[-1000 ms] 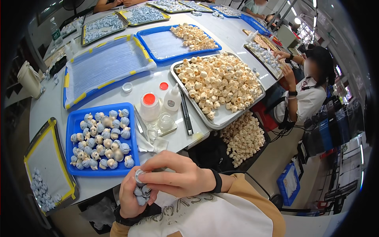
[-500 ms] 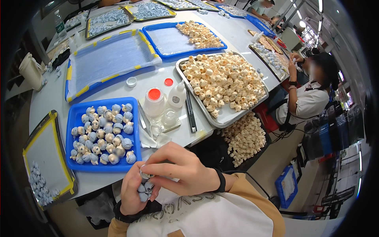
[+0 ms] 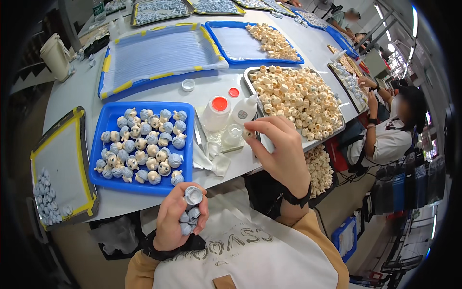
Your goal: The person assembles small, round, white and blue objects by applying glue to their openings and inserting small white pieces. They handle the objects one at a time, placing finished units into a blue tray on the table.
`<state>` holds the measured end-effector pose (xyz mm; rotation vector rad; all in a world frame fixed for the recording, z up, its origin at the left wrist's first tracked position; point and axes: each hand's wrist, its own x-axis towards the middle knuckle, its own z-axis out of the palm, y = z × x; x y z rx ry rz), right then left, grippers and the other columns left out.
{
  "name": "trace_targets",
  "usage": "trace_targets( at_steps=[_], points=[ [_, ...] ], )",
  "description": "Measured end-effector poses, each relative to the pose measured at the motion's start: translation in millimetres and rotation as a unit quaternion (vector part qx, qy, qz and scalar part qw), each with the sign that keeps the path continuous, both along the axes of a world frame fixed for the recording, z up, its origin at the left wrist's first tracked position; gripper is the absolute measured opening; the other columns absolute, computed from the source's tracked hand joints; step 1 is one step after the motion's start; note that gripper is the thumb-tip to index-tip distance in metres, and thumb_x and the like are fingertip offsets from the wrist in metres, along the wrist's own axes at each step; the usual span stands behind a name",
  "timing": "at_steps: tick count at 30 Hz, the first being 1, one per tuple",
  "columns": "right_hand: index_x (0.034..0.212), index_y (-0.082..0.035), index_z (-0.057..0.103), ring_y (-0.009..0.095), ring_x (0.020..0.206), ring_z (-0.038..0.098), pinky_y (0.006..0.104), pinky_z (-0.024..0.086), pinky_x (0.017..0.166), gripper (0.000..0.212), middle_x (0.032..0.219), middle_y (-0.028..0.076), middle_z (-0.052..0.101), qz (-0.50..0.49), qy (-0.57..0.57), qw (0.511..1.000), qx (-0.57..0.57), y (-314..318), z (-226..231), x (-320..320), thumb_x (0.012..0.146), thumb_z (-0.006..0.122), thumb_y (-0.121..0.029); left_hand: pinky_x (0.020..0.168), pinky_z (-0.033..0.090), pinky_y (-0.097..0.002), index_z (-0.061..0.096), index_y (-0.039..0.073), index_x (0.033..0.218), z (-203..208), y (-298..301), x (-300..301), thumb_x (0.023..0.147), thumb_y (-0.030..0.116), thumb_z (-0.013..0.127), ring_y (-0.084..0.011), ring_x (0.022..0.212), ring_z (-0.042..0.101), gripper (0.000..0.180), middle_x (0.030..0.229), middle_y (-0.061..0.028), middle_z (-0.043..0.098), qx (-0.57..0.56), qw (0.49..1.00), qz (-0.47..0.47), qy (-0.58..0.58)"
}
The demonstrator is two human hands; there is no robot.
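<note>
My left hand [image 3: 168, 214] is closed around several small blue-grey hollow caps, shaped like doll hair. The topmost cap [image 3: 193, 195] shows its pale hollow inside facing up. My right hand [image 3: 279, 151] pinches a small cream doll head [image 3: 249, 134] between thumb and fingertips, beside a small clear jar [image 3: 232, 136]. Ahead of my left hand, a blue tray [image 3: 115, 185] holds rows of cream heads wearing blue-grey caps. Beyond my right hand, a metal tray [image 3: 248, 79] is heaped with hollow cream heads [image 3: 298, 98].
Near the jar stand a red-capped bottle [image 3: 215, 115], a white squeeze bottle [image 3: 245, 110] and a crumpled white cloth [image 3: 216, 161]. A yellow-taped tray [image 3: 62, 154] of blue-grey caps lies far left. A person [image 3: 385, 130] works on the right.
My right hand has moved from my left hand out to the right, near the jar, with a doll head in its fingertips. My left hand keeps the caps, one now hollow side up.
</note>
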<state>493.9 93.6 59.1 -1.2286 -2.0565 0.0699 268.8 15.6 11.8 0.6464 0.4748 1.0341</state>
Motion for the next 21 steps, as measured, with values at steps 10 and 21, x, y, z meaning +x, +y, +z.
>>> trace_targets(
  at_steps=[10, 21],
  points=[
    [0.086, -0.008, 0.064, 0.024, 0.076, 0.055, 0.0351, 0.042, 0.068, 0.015, 0.08, 0.005, 0.06, -0.007, -0.088, 0.996, 0.012, 14, -8, -7, 0.071, 0.067, -0.006, 0.042, 0.038, -0.0248, 0.044, -0.002, 0.106, -4, 0, 1, 0.091, 0.032, 0.044, -0.0147, 0.056, 0.05, 0.037, 0.078, -0.0118, 0.052, -0.012, 1.0, 0.021, -0.011],
    [0.085, -0.007, 0.064, 0.024, 0.075, 0.057, 0.0344, 0.042, 0.069, 0.016, 0.081, 0.006, 0.061, -0.003, -0.05, 0.999, 0.001, 15, -12, 0, 0.071, 0.069, -0.006, 0.042, 0.038, -0.0244, 0.045, -0.003, 0.107, -6, 1, -1, 0.09, 0.035, 0.046, -0.0141, 0.057, 0.05, 0.041, 0.079, -0.0113, 0.053, -0.008, 1.0, 0.008, -0.005]
  ],
)
